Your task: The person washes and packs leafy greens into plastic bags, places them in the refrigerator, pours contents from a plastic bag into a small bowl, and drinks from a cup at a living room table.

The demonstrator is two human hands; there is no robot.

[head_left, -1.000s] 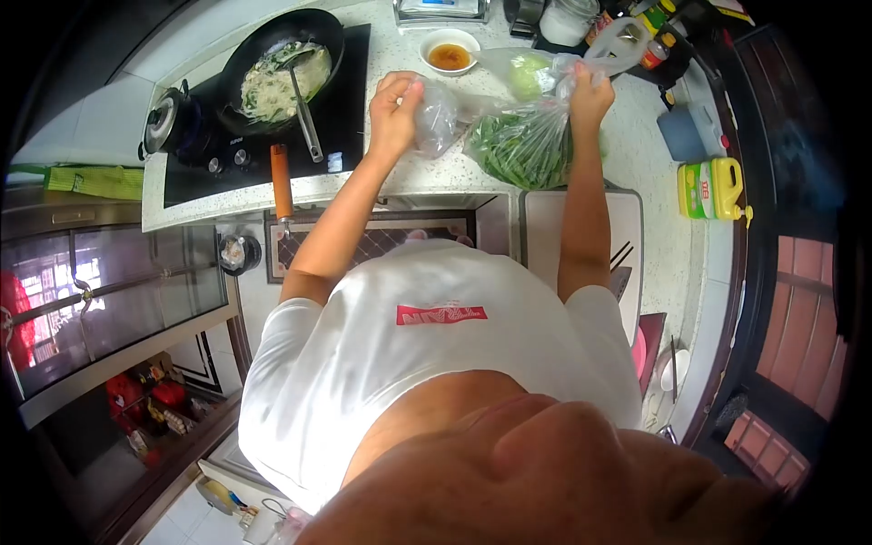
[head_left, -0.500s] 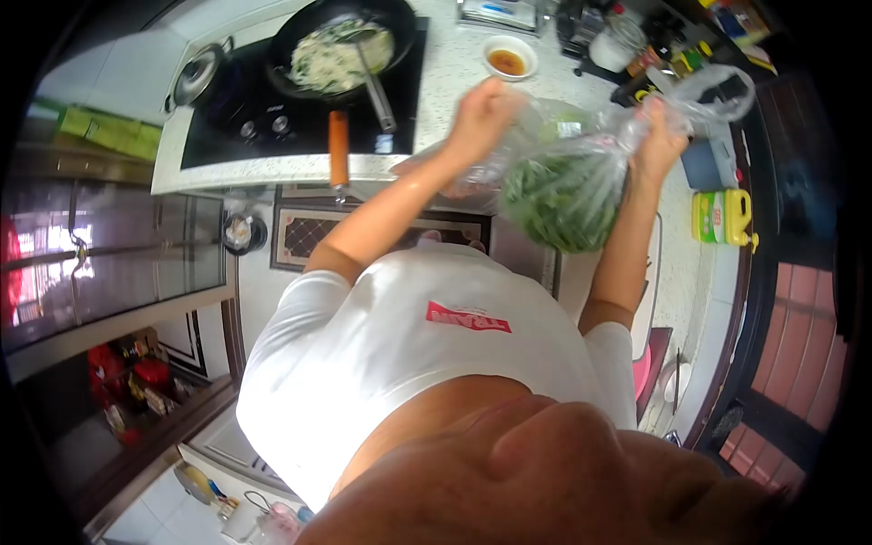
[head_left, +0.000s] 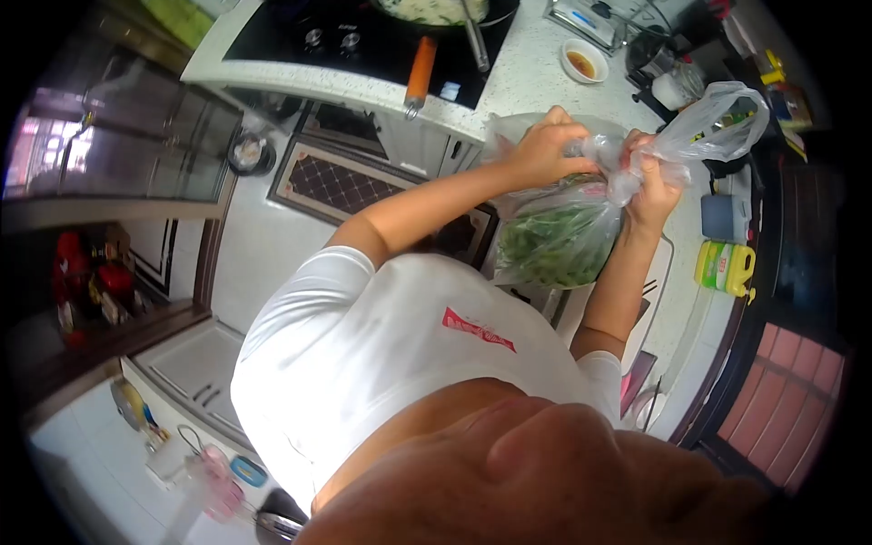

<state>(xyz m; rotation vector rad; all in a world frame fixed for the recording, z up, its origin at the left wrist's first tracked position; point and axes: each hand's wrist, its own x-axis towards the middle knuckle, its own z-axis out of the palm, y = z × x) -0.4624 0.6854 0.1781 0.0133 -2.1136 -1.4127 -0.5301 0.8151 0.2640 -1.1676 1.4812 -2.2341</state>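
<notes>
Clear plastic, thin and crinkled: the bag (head_left: 556, 243) hangs just below and between the hands, leafy greens (head_left: 543, 238) inside. Left hand (head_left: 550, 156) closed on bunched plastic, thumb side toward the other hand; right hand (head_left: 654, 186) wrapped around the bag's neck, gripping. Progress, as a judgement: partway. Done: greens inside, neck gathered tight between the hands. Left: neck not settled; loose handle loops (head_left: 727, 123) flop out beyond the right hand, and a knot, tied or not, is hidden by fingers. More plastic spreads behind the left hand, contents unclear. In the way: fingers cover the neck, floppy film crowds both hands, right forearm runs close alongside the bag. Around: sauce bowl (head_left: 597, 62) ahead of the hands on the counter (head_left: 522, 71), glass jar (head_left: 677, 91) ahead of the right hand. Cooktop (head_left: 372, 56) ahead and left of the left hand, with wok, cut off by frame top, orange handle (head_left: 421, 73) pointing back, spatula (head_left: 475, 41) in it. Yellow jug (head_left: 724, 268) right of the right hand, well apart; dark sticks (head_left: 649, 288) nearer, beside the right forearm.
</notes>
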